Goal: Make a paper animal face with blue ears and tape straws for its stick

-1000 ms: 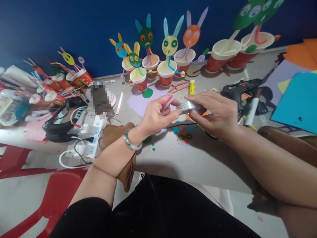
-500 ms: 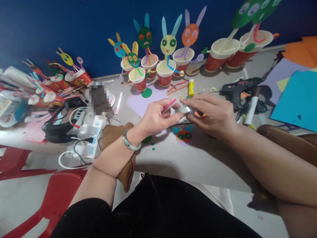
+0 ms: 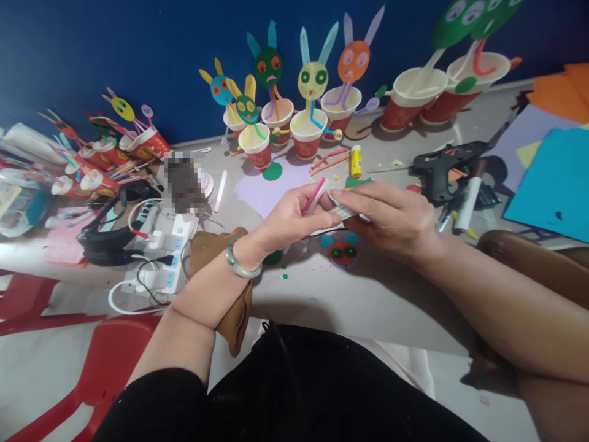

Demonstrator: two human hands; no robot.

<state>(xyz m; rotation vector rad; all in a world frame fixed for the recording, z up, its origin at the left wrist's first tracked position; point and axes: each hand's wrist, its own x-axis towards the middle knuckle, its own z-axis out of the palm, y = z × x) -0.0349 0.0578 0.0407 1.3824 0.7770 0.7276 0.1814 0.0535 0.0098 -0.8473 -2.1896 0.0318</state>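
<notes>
My left hand (image 3: pixel 294 215), with a jade-coloured bangle at the wrist, is closed on a slim pink stick (image 3: pixel 315 196) that looks like a marker. Its thumb and fingertips also meet a small pale, shiny flat piece (image 3: pixel 341 212) between the hands. My right hand (image 3: pixel 391 215) has its fingers closed round the other side of that piece, whose kind I cannot make out. On the table just below lies an orange paper face (image 3: pixel 343 253) with green eyes and blue ears. A green paper scrap (image 3: pixel 358 183) shows behind my right fingers.
Red paper cups (image 3: pixel 307 146) with paper rabbit faces on bent straws stand along the blue wall. A yellow glue stick (image 3: pixel 356 161), lilac paper (image 3: pixel 257 190) and a black glue gun (image 3: pixel 437 172) lie nearby. Left are a power strip (image 3: pixel 178 258) and black headset (image 3: pixel 99 239).
The shiny piece has turned between my fingers and my right fingers have shifted slightly. The pink stick is tilted a little more upright. The green scrap shows more.
</notes>
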